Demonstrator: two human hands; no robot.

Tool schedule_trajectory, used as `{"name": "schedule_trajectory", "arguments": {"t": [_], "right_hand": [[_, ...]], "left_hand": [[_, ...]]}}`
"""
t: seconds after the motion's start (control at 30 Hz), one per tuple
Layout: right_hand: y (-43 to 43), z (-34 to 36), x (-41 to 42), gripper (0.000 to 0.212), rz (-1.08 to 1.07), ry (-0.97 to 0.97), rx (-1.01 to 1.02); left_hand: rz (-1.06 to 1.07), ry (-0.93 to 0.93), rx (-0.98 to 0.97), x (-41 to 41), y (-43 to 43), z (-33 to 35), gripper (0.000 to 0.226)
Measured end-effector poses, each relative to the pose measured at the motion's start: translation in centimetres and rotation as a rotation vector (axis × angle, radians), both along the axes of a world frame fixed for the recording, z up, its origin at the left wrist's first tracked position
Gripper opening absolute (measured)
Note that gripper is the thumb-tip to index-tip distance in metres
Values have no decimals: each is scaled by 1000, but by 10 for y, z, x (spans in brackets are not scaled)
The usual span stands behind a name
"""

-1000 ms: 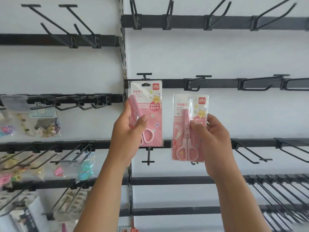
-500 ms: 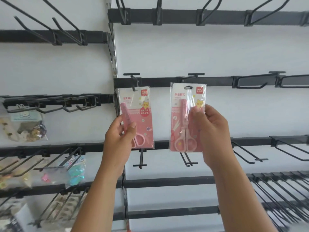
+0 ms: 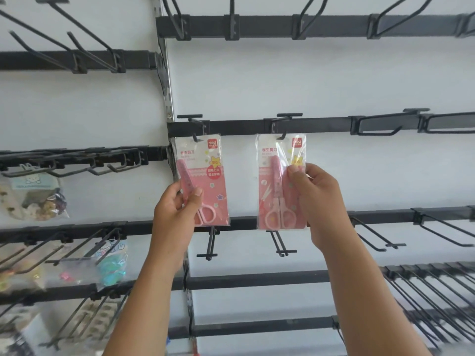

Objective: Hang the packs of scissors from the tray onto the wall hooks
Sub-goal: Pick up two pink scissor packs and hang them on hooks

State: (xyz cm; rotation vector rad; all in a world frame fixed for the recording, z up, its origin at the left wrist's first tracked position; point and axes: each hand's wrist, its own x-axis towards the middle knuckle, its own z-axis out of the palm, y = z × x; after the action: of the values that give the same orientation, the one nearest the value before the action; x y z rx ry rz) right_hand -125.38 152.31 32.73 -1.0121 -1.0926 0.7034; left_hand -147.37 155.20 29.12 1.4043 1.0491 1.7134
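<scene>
Two pink packs of scissors are held up against the white wall. My left hand (image 3: 177, 211) pinches the left pack (image 3: 205, 170) at its lower left; the tip of a black hook (image 3: 194, 136) pokes through the pack's top hole. My right hand (image 3: 313, 199) grips the right pack (image 3: 276, 176) along its right side, and the tip of a second hook (image 3: 282, 136) sits in that pack's top hole. Both hooks hang from the same black rail (image 3: 239, 127). The tray is out of view.
More bare black hooks (image 3: 380, 124) line the rails to the right, above and below. On the left panel hang bags of small trinkets (image 3: 38, 199) and a bag with turquoise items (image 3: 110, 265). A metal upright (image 3: 167, 80) divides the two panels.
Both packs have risen so their top holes meet the hook tips; a second ago the right pack was lower. The view has shifted slightly rightward.
</scene>
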Motion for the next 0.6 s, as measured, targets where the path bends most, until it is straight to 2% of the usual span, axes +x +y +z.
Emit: {"name": "schedule_trajectory", "arguments": {"t": [0.1, 0.2, 0.3, 0.5, 0.6], "right_hand": [[2, -4, 0, 20, 8, -31, -3], [-2, -11, -1, 23, -58, -65, 18], [-11, -17, 0, 31, -209, -216, 75], [-29, -32, -8, 43, -414, -458, 103], [-38, -40, -18, 46, -434, -553, 82]], "left_hand": [[19, 4, -4, 0, -2, -2, 14], [63, 28, -6, -1, -5, -6, 16], [132, 107, -41, -3, -9, -11, 33], [263, 294, -28, -9, -31, -24, 38], [321, 452, 15, -11, -44, -30, 40]]}}
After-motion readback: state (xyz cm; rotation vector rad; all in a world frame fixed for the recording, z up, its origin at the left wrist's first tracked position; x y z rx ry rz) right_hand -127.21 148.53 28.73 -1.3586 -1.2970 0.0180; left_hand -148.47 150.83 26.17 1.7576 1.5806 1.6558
